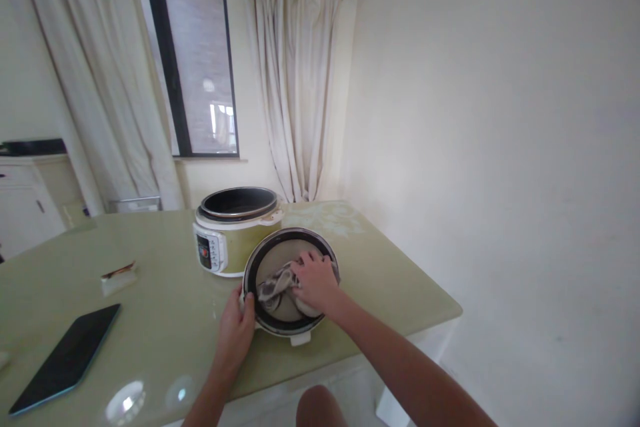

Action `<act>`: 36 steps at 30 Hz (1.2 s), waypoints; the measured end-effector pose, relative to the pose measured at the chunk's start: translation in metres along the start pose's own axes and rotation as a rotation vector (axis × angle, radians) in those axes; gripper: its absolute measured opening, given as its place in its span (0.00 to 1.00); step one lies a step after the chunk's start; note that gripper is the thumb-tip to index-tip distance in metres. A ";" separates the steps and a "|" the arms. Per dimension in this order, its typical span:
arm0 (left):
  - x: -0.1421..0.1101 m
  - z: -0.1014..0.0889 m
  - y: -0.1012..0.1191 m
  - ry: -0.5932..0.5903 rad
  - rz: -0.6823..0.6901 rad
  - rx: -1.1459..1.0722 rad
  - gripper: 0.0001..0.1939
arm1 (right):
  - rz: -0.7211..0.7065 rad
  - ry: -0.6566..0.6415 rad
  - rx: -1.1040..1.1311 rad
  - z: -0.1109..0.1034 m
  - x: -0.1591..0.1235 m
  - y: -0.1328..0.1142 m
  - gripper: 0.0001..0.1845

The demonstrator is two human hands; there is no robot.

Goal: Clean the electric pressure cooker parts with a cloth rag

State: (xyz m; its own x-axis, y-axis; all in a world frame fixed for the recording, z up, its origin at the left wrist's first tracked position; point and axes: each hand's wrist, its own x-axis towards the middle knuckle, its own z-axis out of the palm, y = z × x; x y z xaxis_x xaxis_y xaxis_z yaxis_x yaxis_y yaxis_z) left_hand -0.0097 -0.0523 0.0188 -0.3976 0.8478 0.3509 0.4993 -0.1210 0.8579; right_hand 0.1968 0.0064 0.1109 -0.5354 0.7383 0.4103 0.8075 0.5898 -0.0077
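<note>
A round cooker lid (265, 257) with a black rim stands tilted on the pale green table (165, 293), its inner side facing me. My left hand (235, 333) grips its lower left edge, fingers wrapped round the rim. My right hand (315, 280) presses a grey patterned cloth (274, 285) against the inside of the lid, fingers closed on the cloth. Just behind the lid stands the open electric cooker (235, 227), cream and olive, with a button panel on its left front.
A dark tablet (67, 357) lies flat at the table's near left. A small white holder (119, 277) with a thin stick on it sits left of the cooker. A white wall runs along the right. Curtains (295, 80) and a window stand behind the table.
</note>
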 end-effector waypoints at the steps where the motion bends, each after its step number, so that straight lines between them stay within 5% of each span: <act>1: 0.000 0.002 -0.002 -0.002 0.017 -0.005 0.28 | 0.036 0.017 -0.039 0.000 0.001 0.005 0.19; 7: -0.001 0.007 -0.004 -0.056 0.112 -0.011 0.27 | 0.109 0.090 -0.092 0.009 0.040 0.006 0.20; 12: -0.002 0.008 -0.003 -0.075 0.124 0.000 0.28 | -0.096 0.051 -0.115 0.008 0.076 -0.019 0.16; 19: 0.001 0.006 -0.007 -0.047 0.108 -0.016 0.28 | -0.414 -0.109 -0.048 0.002 0.040 -0.025 0.20; 24: 0.003 0.001 -0.001 -0.086 0.017 0.072 0.30 | -0.350 -0.230 -0.116 -0.008 0.011 0.010 0.19; 28: 0.003 0.002 -0.001 -0.195 0.013 0.081 0.33 | -0.166 -0.166 -0.193 -0.007 0.010 0.025 0.15; 36: 0.005 0.006 -0.010 -0.159 0.052 0.017 0.33 | 0.068 0.027 -0.119 0.011 0.066 -0.007 0.17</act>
State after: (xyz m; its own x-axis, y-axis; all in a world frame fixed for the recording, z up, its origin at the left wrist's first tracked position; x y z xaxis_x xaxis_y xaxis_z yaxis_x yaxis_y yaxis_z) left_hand -0.0123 -0.0437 0.0103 -0.2446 0.9118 0.3297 0.5292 -0.1594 0.8334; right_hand 0.1531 0.0551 0.1278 -0.4730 0.7650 0.4371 0.8662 0.4945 0.0717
